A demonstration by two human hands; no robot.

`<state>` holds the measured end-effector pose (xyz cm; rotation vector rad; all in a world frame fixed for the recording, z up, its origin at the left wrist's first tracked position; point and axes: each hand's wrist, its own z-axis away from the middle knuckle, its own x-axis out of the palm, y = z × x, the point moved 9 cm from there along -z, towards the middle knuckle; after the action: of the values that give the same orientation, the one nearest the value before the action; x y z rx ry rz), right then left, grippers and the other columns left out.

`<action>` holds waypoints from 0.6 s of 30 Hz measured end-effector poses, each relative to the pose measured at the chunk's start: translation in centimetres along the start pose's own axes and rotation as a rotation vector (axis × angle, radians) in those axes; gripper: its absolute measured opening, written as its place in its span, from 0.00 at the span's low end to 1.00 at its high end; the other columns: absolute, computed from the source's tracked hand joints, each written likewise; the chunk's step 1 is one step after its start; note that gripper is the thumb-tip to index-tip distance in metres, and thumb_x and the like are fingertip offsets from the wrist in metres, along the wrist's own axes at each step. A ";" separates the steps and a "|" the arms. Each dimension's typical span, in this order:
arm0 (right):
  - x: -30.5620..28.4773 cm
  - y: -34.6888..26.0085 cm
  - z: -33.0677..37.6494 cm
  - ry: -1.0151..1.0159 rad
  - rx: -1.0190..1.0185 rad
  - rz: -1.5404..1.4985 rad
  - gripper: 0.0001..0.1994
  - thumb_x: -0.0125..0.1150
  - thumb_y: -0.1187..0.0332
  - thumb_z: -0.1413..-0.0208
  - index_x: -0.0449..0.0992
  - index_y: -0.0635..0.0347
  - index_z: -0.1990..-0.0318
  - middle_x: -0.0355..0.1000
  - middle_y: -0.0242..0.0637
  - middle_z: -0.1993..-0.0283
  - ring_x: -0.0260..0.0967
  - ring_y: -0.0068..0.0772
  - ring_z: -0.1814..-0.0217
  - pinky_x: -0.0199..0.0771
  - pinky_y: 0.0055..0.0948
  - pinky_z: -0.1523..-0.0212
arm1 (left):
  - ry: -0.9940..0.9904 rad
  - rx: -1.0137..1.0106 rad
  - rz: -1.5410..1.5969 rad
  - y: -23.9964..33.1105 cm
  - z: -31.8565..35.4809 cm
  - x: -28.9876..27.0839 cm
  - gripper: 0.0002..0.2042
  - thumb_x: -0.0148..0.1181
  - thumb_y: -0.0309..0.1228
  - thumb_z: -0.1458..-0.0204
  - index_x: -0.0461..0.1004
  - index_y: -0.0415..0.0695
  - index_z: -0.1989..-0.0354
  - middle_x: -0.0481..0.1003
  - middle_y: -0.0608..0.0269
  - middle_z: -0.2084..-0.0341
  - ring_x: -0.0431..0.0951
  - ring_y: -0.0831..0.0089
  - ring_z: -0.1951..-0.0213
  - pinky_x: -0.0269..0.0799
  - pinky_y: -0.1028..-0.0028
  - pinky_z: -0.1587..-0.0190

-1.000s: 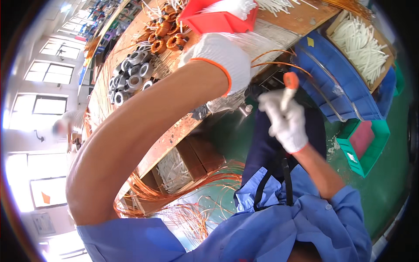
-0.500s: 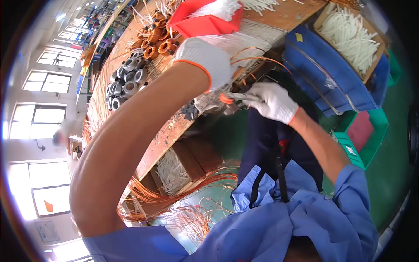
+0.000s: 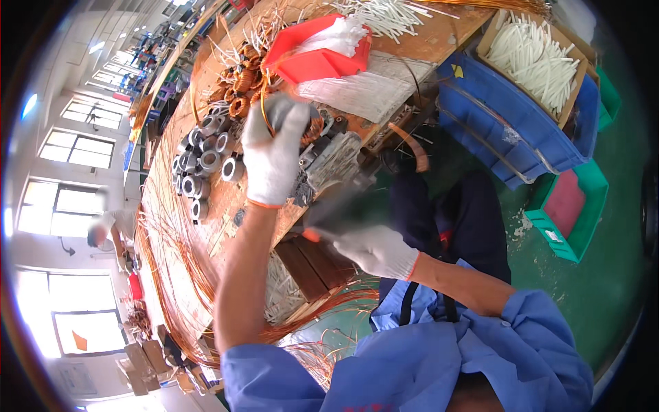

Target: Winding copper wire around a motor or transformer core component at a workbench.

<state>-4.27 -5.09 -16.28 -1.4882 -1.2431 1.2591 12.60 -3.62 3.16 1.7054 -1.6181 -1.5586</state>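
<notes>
My left hand [image 3: 274, 161], in a white knitted glove, is closed over the bench around a grey ring core [image 3: 280, 113] with copper winding on it. A copper wire stands up beside its fingers. Its underside is hidden by the glove. In front of the bench edge, my gloved right hand [image 3: 381, 250] grips a hand tool with an orange end [image 3: 312, 235]; motion smears it, so its kind cannot be made out. Left of my left hand lie several bare grey ring cores [image 3: 208, 161]. Beyond it is a heap of copper-wound ring coils [image 3: 240, 82].
A red bin [image 3: 322, 62] of white sleeves stands on the wooden bench [image 3: 223, 220]. To the right are a blue crate [image 3: 508, 130] carrying a box of white tubes [image 3: 532, 65], and a green bin [image 3: 583, 213]. Copper wire bundles [image 3: 178, 275] hang leftward. Another person [image 3: 113, 230] is far left.
My left hand has moved left and back toward me, over the bench with the ring core. My right hand has swung down and left with the tool, apart from the left hand.
</notes>
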 end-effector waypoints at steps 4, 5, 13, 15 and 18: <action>-2.1 1.3 -0.5 0.143 -0.052 -0.025 0.16 0.62 0.56 0.33 0.82 0.58 0.48 0.80 0.44 0.54 0.81 0.47 0.58 0.79 0.38 0.59 | 0.088 0.178 0.074 -2.5 3.3 1.1 0.12 0.60 0.35 0.32 0.75 0.40 0.48 0.81 0.64 0.58 0.76 0.78 0.57 0.73 0.74 0.49; -1.8 1.5 -1.0 0.089 -0.040 -0.098 0.15 0.63 0.58 0.34 0.82 0.58 0.48 0.80 0.44 0.53 0.81 0.46 0.58 0.79 0.38 0.59 | 0.139 0.151 0.091 -3.3 3.8 0.7 0.12 0.60 0.35 0.32 0.74 0.40 0.49 0.81 0.63 0.57 0.76 0.78 0.56 0.72 0.74 0.48; -1.5 -0.6 -2.1 -0.052 -0.222 0.005 0.11 0.65 0.69 0.38 0.82 0.58 0.50 0.78 0.44 0.46 0.79 0.43 0.56 0.79 0.36 0.59 | 0.181 0.230 -0.002 -4.6 4.6 0.5 0.18 0.65 0.39 0.36 0.70 0.38 0.49 0.78 0.59 0.58 0.74 0.74 0.56 0.73 0.70 0.48; -4.6 -2.8 -1.9 0.027 -0.330 0.120 0.10 0.66 0.72 0.39 0.82 0.58 0.51 0.77 0.44 0.45 0.79 0.42 0.56 0.79 0.35 0.58 | 0.219 0.215 0.030 -4.9 5.0 0.3 0.23 0.69 0.43 0.39 0.70 0.38 0.48 0.76 0.59 0.59 0.73 0.74 0.56 0.73 0.70 0.48; -11.6 -6.7 -1.9 0.314 -0.410 0.321 0.11 0.60 0.77 0.40 0.83 0.58 0.51 0.79 0.46 0.47 0.80 0.43 0.52 0.80 0.35 0.56 | 0.193 0.174 0.130 -5.3 5.0 0.7 0.23 0.70 0.43 0.39 0.70 0.38 0.48 0.76 0.60 0.59 0.73 0.75 0.55 0.73 0.70 0.48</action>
<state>-3.83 -15.18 -7.21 -2.1590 -1.1210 0.9437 10.91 -0.46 -3.22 1.7374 -1.7670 -1.1847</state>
